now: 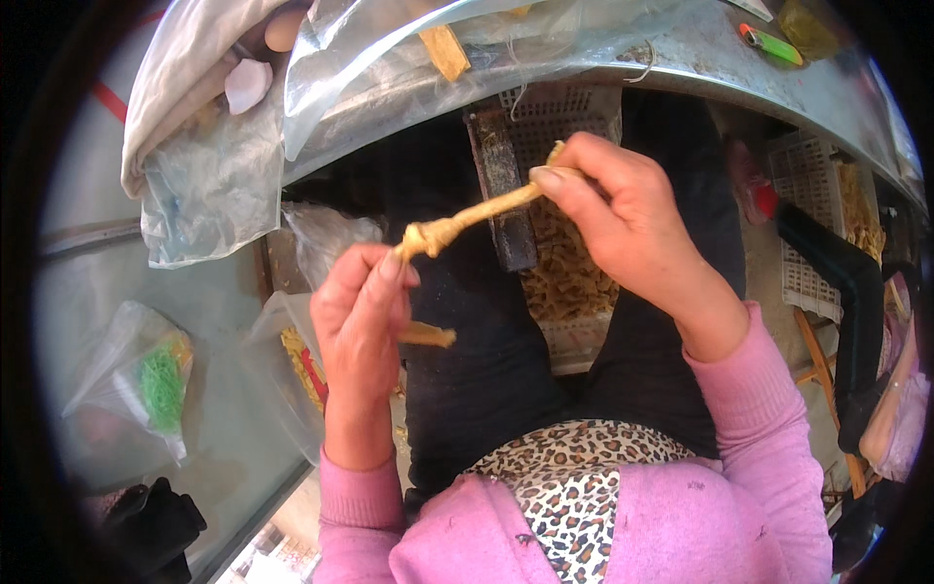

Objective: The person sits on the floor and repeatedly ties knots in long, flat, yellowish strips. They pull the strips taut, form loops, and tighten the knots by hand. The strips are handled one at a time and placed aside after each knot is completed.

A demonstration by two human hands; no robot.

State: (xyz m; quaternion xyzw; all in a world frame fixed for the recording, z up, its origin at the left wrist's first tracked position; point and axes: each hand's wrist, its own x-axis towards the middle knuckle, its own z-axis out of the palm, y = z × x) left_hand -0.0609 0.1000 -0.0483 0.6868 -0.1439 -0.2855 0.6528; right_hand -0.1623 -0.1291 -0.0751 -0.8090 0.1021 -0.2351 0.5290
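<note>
A yellowish strip of rolled or twisted sheet food [490,206], perhaps tofu skin, is stretched between my two hands above my lap. It has a knot near its left end. My left hand [365,314] pinches it just beside the knot, and a flat tail of a strip [430,335] sticks out behind the fingers. Thumb and fingers of my right hand [613,204] grip the other end, higher up and to the right. Beneath, between my knees, a white plastic crate [565,339] holds many small yellowish-brown pieces [569,285]. A dark, worn bar [503,190] lies across its far left part.
A metal table edge [700,80] curves ahead, bearing clear plastic sheeting [365,80], a yellow strip [445,52] and a green lighter [772,45]. At left lies a bag with green netting [162,383]. Another crate [803,219] and a person's dark-clad limb [839,270] are at right.
</note>
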